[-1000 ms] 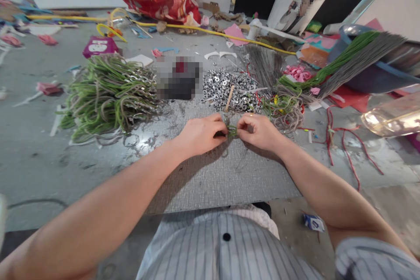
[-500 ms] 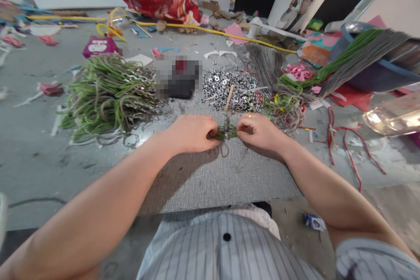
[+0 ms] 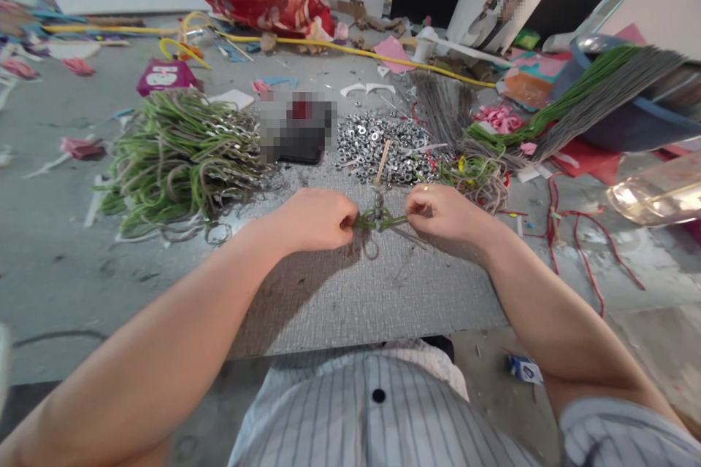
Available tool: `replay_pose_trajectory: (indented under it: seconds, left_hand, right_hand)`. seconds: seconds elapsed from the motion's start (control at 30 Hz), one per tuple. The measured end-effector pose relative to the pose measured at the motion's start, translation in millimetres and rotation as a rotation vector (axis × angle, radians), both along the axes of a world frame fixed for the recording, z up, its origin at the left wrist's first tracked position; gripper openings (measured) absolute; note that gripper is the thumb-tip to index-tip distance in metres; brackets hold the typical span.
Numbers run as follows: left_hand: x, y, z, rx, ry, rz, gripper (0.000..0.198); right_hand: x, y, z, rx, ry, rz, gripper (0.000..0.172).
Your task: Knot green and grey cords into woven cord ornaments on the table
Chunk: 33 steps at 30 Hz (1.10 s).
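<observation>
Between my hands, low over the table, lies a small piece of green and grey cord with a knotted middle. My left hand is closed on the cord's left side. My right hand, with a ring on one finger, pinches cord ends on the right side. A grey loop of cord hangs toward me below the knot. Just beyond stands a thin wooden stick, and behind it spreads a heap of small shiny metal rings. The fingertips of my left hand are mostly hidden.
At left lies a big pile of green and grey corded pieces. A dark pixelated object sits beside it. Long cords hang from a blue basin at right. Red cords and a clear bottle lie nearer. A yellow cable crosses behind.
My hands have moved apart, the right one going rightward and the left one slightly left. The cord between them is stretched wider, and more of its knot shows.
</observation>
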<state>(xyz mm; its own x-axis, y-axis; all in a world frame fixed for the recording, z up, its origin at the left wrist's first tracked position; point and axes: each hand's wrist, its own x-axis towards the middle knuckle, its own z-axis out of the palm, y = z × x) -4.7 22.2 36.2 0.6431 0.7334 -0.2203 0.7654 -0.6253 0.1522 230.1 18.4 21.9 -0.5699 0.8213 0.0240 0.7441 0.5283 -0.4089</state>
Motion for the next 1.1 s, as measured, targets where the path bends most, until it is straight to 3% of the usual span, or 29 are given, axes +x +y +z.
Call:
replay_pose_trajectory:
  seconds: [0.47,0.67,0.77,0.9,1.1]
  left_hand:
    - [-3,1,2.0,0.078,0.075,0.014,0.011]
    - [-4,1,-1.7,0.068,-0.046,-0.017,0.011]
    - [-1,-4,-1.3,0.059,-0.175,-0.033,0.019]
    - [3,-9,0.4,0.126,-0.3,-0.01,0.023]
    - [4,-8,-4.7,0.187,-0.28,-0.024,0.024]
  right_hand:
    - [6,1,-1.6,0.165,-0.193,-0.043,0.011]
    - [3,0,0.5,0.15,-0.215,-0.04,0.01]
    - [1,-1,1.4,0.158,-0.112,-0.056,0.008]
    - [-1,-5,3.8,0.269,0.2,-0.121,0.007]
    - [-10,-24,5.9,0.265,0.366,-0.145,0.006]
